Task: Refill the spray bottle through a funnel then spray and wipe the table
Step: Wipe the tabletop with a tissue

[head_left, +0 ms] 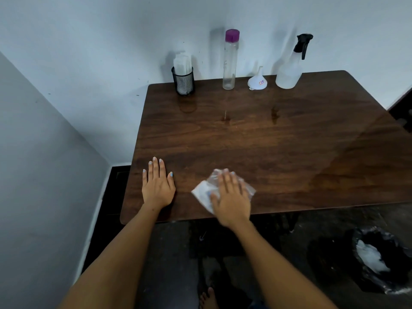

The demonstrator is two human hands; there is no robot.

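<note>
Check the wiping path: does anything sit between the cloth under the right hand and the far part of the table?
Nothing visible blocks the middle. The right hand presses the cloth near the front edge; the table ahead lies open up to the back row: mesh cup, clear bottle, funnel, spray bottle. The left hand rests flat beside it.

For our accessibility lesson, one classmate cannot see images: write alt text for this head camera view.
A person's right hand presses a white wipe flat on a dark wooden table, while the left hand rests flat beside it. Along the far edge stand a mesh cup, a purple-capped bottle, an upturned funnel and a spray bottle.
</note>
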